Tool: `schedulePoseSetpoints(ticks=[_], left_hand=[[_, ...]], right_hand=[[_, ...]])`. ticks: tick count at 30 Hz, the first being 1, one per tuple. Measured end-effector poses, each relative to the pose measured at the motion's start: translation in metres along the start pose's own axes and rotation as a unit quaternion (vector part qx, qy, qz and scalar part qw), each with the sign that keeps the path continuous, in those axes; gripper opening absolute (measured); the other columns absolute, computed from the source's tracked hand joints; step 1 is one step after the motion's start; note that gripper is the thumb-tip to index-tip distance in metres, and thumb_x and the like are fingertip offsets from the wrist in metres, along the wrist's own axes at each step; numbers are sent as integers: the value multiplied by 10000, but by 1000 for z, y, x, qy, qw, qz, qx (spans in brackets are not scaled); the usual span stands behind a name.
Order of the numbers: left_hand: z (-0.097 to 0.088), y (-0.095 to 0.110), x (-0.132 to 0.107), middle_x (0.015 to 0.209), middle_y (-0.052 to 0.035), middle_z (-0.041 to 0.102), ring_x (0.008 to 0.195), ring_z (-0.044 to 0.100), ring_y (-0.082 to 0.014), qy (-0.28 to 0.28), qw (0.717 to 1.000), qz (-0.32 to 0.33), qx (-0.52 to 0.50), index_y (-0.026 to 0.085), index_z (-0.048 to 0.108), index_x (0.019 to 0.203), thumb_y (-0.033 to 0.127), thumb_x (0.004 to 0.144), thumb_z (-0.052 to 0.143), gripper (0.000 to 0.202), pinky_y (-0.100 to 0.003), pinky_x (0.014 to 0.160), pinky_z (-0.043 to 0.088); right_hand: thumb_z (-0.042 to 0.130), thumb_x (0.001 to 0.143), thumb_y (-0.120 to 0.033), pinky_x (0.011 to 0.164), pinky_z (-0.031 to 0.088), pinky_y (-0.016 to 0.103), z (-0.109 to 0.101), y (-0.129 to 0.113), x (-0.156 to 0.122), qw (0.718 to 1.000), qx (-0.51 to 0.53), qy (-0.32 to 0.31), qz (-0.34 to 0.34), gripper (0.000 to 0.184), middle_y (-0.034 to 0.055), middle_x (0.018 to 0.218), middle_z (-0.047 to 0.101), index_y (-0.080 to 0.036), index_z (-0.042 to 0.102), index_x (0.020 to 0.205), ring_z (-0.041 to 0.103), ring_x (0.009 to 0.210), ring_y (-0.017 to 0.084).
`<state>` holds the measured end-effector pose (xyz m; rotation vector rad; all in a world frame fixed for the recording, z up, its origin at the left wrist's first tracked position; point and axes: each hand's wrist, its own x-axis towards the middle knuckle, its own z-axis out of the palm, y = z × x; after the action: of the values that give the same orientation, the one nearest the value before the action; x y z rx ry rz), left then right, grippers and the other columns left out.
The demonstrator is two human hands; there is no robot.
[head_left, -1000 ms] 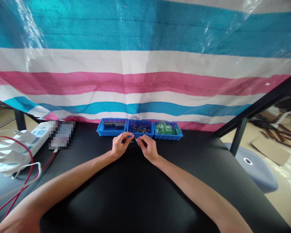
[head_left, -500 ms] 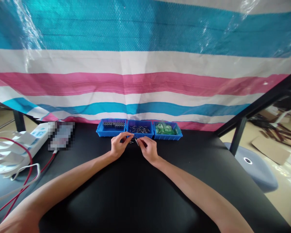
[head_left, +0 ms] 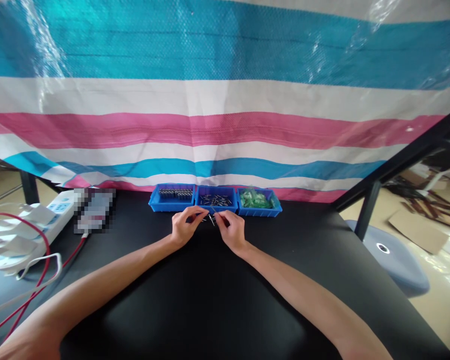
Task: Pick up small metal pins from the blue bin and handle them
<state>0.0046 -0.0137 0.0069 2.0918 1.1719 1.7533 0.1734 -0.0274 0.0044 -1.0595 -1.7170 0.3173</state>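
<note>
My left hand is closed in a pinch just in front of the bins; whatever lies between its fingertips is too small to make out. Facing it, my right hand also pinches, its fingertips at a small slim silvery metal pin. The fingertips of both hands are close together, with a narrow gap between them. Behind them, the middle blue bin holds many loose thin metal pins. The left blue bin contains short metal cylinders in rows.
A third blue bin on the right contains green plastic-wrapped items. On the left of the black table lie a white power strip, a blurred-out phone and red and white cables. A striped sheet hangs behind.
My right hand has shifted slightly to the right, so the gap between the fingertips is a little wider and the metal pin shows more clearly. The bins have not moved.
</note>
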Motion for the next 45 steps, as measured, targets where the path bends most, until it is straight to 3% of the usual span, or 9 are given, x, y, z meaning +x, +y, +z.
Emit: schedulePoseSetpoints(ticks=[5,11,41,45], left_hand=[[0,-2,1,831,-19,712,535,588,-64,19,1000,-13,-14,160,678,869,229,792,682,103,-187,551,497],[-1,0,1,852,-19,722,532,586,-66,5,1000,-6,-18,173,674,889,211,798,673,98,-196,551,500],[2,-2,0,780,-3,704,496,562,-64,38,999,13,2,175,675,855,225,765,708,108,-196,519,485],[1,-2,1,819,-12,703,506,561,-59,32,999,-9,0,171,677,856,213,773,701,96,-194,522,482]], right_hand=[[505,910,-267,552,425,242,0,-2,-2,999,11,-18,-31,214,4,612,556,-183,604,741,518,547,120],[517,904,-237,574,430,237,1,-2,-2,998,16,-30,-55,176,16,645,575,-173,610,769,532,575,121],[518,899,-247,540,400,237,1,-1,-3,1000,-10,-2,-16,220,-4,590,528,-178,583,701,481,522,110],[520,899,-244,549,408,235,1,-1,-4,999,-7,-23,-47,194,3,608,544,-178,596,734,496,541,113]])
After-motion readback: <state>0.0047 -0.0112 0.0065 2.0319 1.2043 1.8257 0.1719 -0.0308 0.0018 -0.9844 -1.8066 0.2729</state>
